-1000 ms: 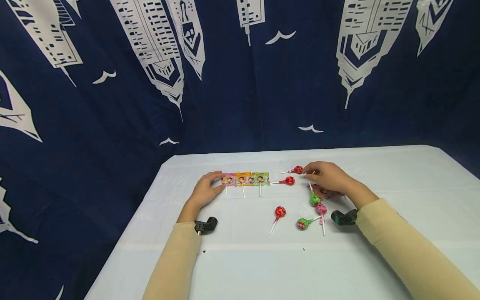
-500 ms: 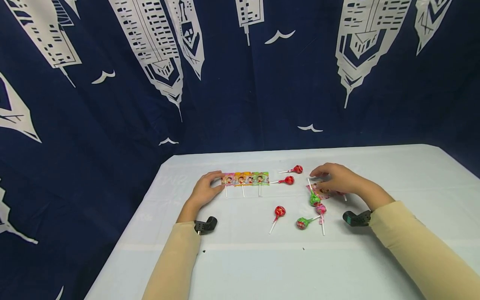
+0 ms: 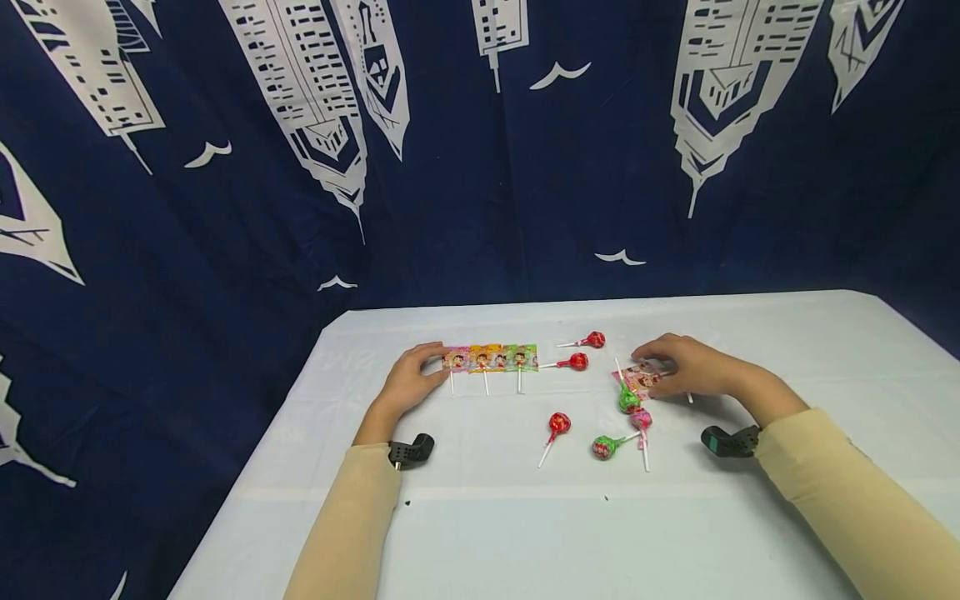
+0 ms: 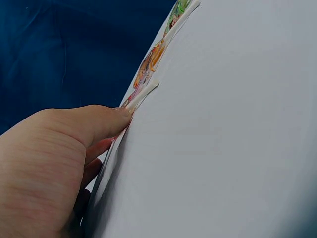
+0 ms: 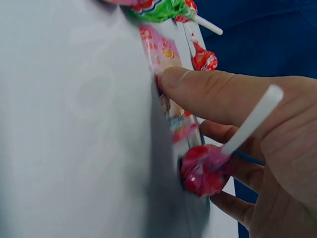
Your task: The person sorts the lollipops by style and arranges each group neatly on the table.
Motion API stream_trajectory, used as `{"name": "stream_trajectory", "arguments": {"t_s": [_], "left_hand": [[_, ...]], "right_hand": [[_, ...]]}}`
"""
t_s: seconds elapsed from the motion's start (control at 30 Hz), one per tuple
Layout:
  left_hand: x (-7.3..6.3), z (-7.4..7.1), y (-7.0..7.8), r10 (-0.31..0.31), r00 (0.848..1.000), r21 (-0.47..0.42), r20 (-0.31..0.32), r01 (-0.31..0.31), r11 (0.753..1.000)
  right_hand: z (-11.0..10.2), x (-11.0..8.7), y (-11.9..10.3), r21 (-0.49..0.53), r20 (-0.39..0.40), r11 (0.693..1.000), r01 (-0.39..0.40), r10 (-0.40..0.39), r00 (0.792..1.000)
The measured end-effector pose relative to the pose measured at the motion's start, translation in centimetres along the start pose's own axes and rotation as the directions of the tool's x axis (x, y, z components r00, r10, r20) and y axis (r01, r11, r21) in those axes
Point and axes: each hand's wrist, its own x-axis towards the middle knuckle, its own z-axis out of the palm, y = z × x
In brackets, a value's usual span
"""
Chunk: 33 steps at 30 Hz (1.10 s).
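Observation:
My left hand (image 3: 408, 383) holds the left end of a row of flat-wrapped lollipops, its thumb and a finger at opposite edges of the pink flat lollipop (image 3: 456, 359). Orange (image 3: 486, 358) and green (image 3: 520, 357) flat lollipops continue that row, white sticks facing me. On the right, my right hand (image 3: 693, 367) grips another pink flat-wrapped lollipop (image 3: 641, 379) lying on the table. The right wrist view shows the thumb on this wrapper's near edge. Beneath that palm sits a pink-red ball lollipop (image 5: 203, 171), mostly hidden in the head view.
Red ball lollipops (image 3: 577, 361) lie right of the row, another (image 3: 558, 423) nearer me. Green lollipops (image 3: 628, 400) (image 3: 604, 447) and a pink one (image 3: 641, 418) cluster by the right hand. The white table (image 3: 495, 533) meets a dark blue curtain (image 3: 480, 200).
My right hand has moved right and toward me, away from the farther red lollipop, and down onto the pink flat lollipop. The left hand has stayed at the row.

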Motion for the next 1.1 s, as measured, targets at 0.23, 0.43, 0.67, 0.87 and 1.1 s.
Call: {"name": "stream_trajectory", "arguments": {"t_s": [0.23,0.43,0.67,0.87,1.1], "left_hand": [[0.1,0.0,-0.1,-0.014,1.000,0.006,0.010,0.014,1.000],[0.0,0.0,-0.1,-0.012,1.000,0.003,0.012,0.012,1.000],[-0.1,0.0,0.2,-0.020,1.000,-0.002,0.014,0.020,1.000],[-0.2,-0.1,0.2,-0.014,1.000,-0.007,0.009,0.014,1.000],[-0.1,0.0,0.2,-0.027,1.000,-0.001,0.013,0.027,1.000]], "right_hand": [[0.1,-0.4,0.3,0.004,-0.007,1.000,-0.022,0.022,1.000],[0.4,-0.4,0.6,0.006,-0.012,0.999,-0.036,0.036,0.999],[0.6,-0.4,0.6,0.007,-0.023,0.998,-0.057,0.057,0.998],[0.8,-0.4,0.4,-0.006,-0.071,0.999,-0.046,0.045,0.996],[1.2,-0.7,0.4,-0.028,-0.138,0.999,-0.032,0.027,0.990]]}}
